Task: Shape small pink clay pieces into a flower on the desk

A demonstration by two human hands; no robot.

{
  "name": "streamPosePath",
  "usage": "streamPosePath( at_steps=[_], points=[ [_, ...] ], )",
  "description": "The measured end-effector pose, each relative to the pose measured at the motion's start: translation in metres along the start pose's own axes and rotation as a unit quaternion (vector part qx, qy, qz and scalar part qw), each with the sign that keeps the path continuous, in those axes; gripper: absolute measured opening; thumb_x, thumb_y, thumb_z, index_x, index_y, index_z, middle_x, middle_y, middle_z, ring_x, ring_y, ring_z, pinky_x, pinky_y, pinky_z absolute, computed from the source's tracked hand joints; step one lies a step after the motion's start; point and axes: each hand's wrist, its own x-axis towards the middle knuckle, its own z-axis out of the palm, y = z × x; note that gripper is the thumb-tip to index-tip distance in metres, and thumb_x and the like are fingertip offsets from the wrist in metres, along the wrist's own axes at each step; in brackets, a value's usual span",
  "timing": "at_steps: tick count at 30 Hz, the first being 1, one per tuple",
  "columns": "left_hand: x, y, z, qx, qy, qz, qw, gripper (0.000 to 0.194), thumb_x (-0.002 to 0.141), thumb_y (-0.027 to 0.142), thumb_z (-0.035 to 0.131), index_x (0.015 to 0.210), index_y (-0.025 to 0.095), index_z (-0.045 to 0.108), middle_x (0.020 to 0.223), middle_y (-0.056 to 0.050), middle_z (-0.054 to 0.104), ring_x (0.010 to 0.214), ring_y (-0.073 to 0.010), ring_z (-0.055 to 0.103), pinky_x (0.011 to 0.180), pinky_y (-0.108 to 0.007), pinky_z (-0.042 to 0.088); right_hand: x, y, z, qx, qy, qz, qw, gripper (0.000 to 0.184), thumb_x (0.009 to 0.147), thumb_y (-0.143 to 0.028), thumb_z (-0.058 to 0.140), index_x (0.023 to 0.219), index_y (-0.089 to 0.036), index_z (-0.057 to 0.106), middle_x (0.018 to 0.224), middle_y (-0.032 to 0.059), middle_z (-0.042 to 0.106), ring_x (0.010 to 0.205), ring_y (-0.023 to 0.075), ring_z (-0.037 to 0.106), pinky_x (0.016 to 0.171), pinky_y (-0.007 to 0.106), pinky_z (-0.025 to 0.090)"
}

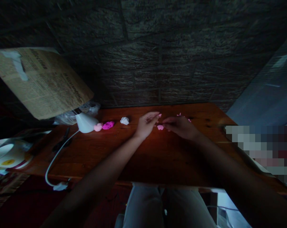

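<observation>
My left hand (pixel 145 125) is closed in a pinch, with a small pink piece of modelling clay (pixel 159 115) at its fingertips. Facing it from the right, my right hand (pixel 181 127) has its fingers pressed together; whether anything is between them is too dark to make out. Just under the fingertips of both hands lies a pink clay lump (pixel 160 127) on the wooden table (pixel 143 155). Small pink bits (pixel 179 114) lie behind my right hand, partly hidden by it. To the left sit a white crumpled lump (pixel 124 120), a magenta lump (pixel 108 125) and a pale pink lump (pixel 98 127).
A lamp with a white base (pixel 85 123) and a newsprint shade (pixel 50 82) stands at the left, its white cord (pixel 49 164) hanging over the front edge. Dark scissors (pixel 62 144) lie near it. A stone-patterned wall (pixel 143 63) rises behind the table.
</observation>
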Motion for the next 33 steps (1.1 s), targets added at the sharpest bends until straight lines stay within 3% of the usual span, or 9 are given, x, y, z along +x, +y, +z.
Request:
streamPosePath(
  at_steps=[5, 12, 25, 33],
  points=[
    [-0.003, 0.006, 0.002, -0.010, -0.005, -0.020, 1.000, 0.020, 0.085, 0.028, 0.069, 0.101, 0.016, 0.074, 0.105, -0.009, 0.076, 0.073, -0.0115, 0.067, 0.059, -0.021, 0.052, 0.002, -0.002, -0.004, 0.029, 0.057, 0.011, 0.998, 0.028, 0.078, -0.039, 0.067, 0.093, -0.017, 0.077, 0.078, 0.0036, 0.075, 0.070, 0.0183, 0.066, 0.072, 0.033, 0.051],
    [-0.006, 0.013, 0.006, -0.019, -0.011, -0.033, 0.999, 0.017, 0.085, 0.026, 0.069, 0.098, 0.016, 0.074, 0.098, -0.009, 0.075, 0.071, -0.0109, 0.066, 0.058, -0.020, 0.051, 0.002, -0.004, -0.005, 0.063, 0.081, 0.024, 0.994, 0.034, 0.079, -0.044, 0.069, 0.100, -0.019, 0.078, 0.092, 0.0059, 0.077, 0.073, 0.0170, 0.064, 0.074, 0.033, 0.050],
    [-0.007, 0.016, 0.008, -0.040, -0.033, -0.037, 0.998, 0.019, 0.082, 0.026, 0.073, 0.098, 0.015, 0.074, 0.086, -0.006, 0.073, 0.068, -0.0108, 0.064, 0.059, -0.021, 0.051, 0.002, -0.005, -0.005, 0.075, 0.080, 0.026, 0.994, 0.033, 0.080, -0.045, 0.068, 0.097, -0.019, 0.078, 0.091, 0.0064, 0.077, 0.073, 0.0160, 0.063, 0.070, 0.031, 0.049],
    [-0.008, 0.016, 0.007, -0.042, -0.045, -0.022, 0.998, 0.019, 0.081, 0.029, 0.073, 0.095, 0.015, 0.073, 0.092, -0.007, 0.075, 0.069, -0.0109, 0.064, 0.060, -0.022, 0.052, 0.003, -0.004, -0.004, 0.075, 0.070, 0.019, 0.995, 0.041, 0.081, -0.055, 0.064, 0.094, -0.018, 0.076, 0.087, 0.0066, 0.074, 0.068, 0.0146, 0.058, 0.064, 0.029, 0.045]
  ],
)
